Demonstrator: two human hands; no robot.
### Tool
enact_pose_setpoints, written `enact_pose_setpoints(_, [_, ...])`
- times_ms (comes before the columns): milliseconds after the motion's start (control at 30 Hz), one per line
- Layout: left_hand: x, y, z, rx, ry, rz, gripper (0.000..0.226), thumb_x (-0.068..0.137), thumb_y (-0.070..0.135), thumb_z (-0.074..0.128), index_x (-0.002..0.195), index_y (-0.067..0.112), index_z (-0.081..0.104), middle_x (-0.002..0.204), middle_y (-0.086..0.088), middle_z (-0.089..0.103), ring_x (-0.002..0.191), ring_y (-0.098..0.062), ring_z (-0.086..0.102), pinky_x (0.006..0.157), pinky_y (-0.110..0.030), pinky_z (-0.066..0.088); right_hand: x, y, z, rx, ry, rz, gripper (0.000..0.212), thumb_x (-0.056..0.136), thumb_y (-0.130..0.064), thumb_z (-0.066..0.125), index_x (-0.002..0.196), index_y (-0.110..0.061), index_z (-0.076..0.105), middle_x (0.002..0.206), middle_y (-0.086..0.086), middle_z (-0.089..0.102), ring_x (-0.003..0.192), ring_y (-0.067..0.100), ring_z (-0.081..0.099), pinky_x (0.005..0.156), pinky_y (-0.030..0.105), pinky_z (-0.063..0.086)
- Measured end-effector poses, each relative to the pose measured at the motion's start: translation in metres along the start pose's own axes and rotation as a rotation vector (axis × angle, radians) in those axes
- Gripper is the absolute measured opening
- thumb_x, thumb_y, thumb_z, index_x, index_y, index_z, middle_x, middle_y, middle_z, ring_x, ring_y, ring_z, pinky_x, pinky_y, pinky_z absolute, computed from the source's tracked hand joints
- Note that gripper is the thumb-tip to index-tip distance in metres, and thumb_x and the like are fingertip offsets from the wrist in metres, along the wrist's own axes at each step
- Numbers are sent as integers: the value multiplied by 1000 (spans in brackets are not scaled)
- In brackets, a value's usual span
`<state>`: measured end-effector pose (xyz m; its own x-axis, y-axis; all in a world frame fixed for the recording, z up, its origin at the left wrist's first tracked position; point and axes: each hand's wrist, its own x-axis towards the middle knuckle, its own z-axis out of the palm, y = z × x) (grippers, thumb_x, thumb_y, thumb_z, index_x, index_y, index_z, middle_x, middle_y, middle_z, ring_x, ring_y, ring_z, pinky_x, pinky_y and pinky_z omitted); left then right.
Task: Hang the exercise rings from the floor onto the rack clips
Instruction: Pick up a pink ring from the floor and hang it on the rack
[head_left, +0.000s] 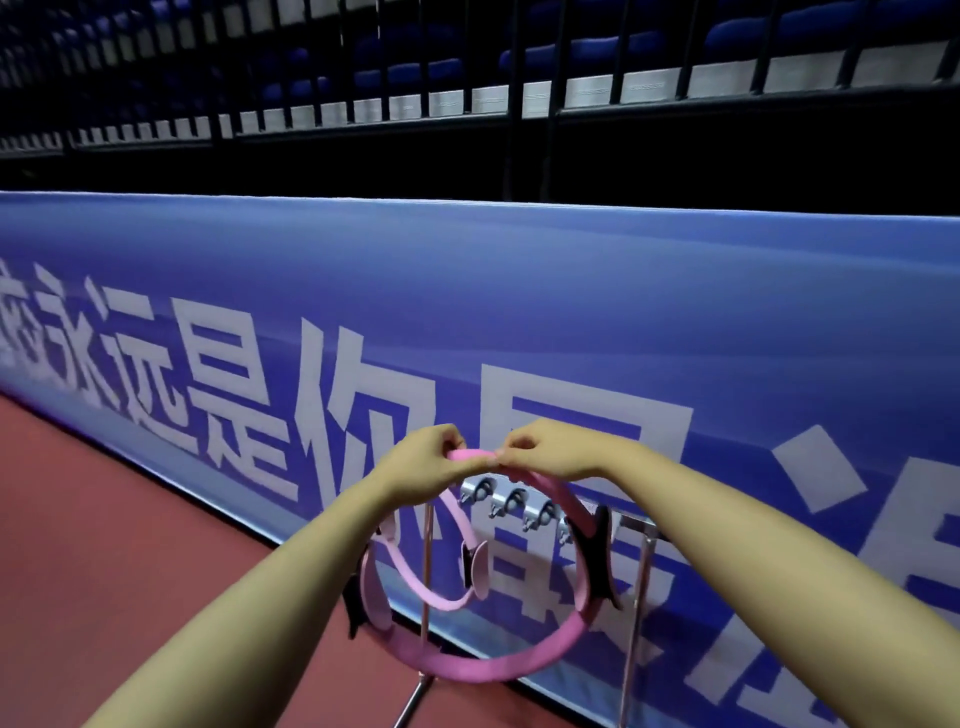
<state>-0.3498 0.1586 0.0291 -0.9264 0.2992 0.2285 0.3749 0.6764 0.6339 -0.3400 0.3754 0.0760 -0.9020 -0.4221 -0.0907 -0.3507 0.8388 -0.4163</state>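
Ring in hand: pink exercise ring (519, 670) held upright in front of the rack (636, 613), top arc raised above the row of clips; not yet seated on any clip, as far as could be judged
Left hand (423, 460): fingers curled round the top arc, pinching the pink band from the left
Right hand (550, 449): fingers curled likewise, pinching the same arc from the right; the two grips nearly touching at the crown
Clips (511, 504): grey, several in a row on the rack's top bar, visible through the ring's opening, just below both hands; open or sprung state not discernible
Second ring (457, 603): pink, hanging lower left behind the held ring, apparently already on the rack; attachment point hidden by the left wrist
Pads: black-and-pink handle pad (597, 556) on the held ring lying close to the rightmost clips
Risk 1: band lowered beside a clip rather than into it; cause judged to be hands covering the crown and blocking sight of the target clip
Risk 2: pad snagging on a neighbouring clip; cause, ring tilted across the row
Risk 3: held ring knocking the second ring loose; cause, overlap of the two on the left
Risk 4: rack tipping on thin legs if pressed down hard; stability only guessed
Background: blue banner (675, 322), red floor (104, 571)
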Motion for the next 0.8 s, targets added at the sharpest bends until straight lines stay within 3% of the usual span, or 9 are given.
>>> enact_pose_setpoints(133, [37, -32, -1, -8, -115, -26, 62, 67, 82, 70, 82, 22, 60, 71, 6, 60, 63, -11, 53, 61, -26, 40, 49, 15, 1, 5, -122, -22, 29, 99, -47, 56, 115, -25, 67, 103, -8, 73, 92, 10, 69, 79, 23, 49])
enact_pose_setpoints(233, [66, -57, 1, 24, -191, -15, 54, 73, 77, 69, 89, 25, 69, 68, 10, 62, 61, -5, 53, 63, -24, 42, 84, 29, 9, -15, -148, -23, 30, 99, -47, 56, 116, -25, 67, 107, -6, 74, 99, 13, 69, 91, 32, 52])
enact_pose_setpoints(333, [92, -84, 7, 28, -258, 2, 55, 75, 81, 65, 93, 31, 73, 78, 5, 68, 71, -13, 62, 72, -35, 53, 111, 40, 18, -15, -159, -21, 31, 100, -49, 54, 116, -26, 67, 108, -5, 74, 99, 14, 69, 88, 31, 52])
enact_pose_setpoints(433, [110, -110, 15, 23, -317, -6, 37, 81, 74, 64, 78, 37, 66, 73, 12, 56, 69, -8, 53, 68, -28, 44, 132, 49, 35, -31, -154, -1, 33, 100, -47, 52, 117, -22, 67, 110, -3, 72, 97, 16, 66, 84, 31, 51])
enact_pose_setpoints(567, [131, -152, 31, 28, -389, -57, 47, 76, 81, 59, 91, 38, 70, 77, 13, 57, 74, -9, 54, 74, -30, 46, 161, 64, 58, -72, -181, 58, 42, 91, -56, 50, 119, -29, 66, 116, -1, 69, 102, 22, 67, 94, 45, 55])
enact_pose_setpoints(667, [147, -184, 45, 54, -448, -47, 50, 76, 80, 57, 97, 37, 71, 80, 12, 60, 78, -10, 57, 76, -31, 47, 180, 67, 68, -100, -232, 97, 34, 101, -36, 47, 127, -22, 65, 123, 1, 66, 102, 19, 63, 97, 41, 51])
enact_pose_setpoints(800, [166, -216, 58, 51, -536, -28, 27, 91, 60, 61, 93, 34, 68, 84, 13, 58, 80, -4, 54, 70, -22, 40, 210, 74, 72, -57, -208, 181, 31, 104, -29, 42, 126, -22, 63, 116, 1, 70, 102, 25, 68, 94, 44, 55])
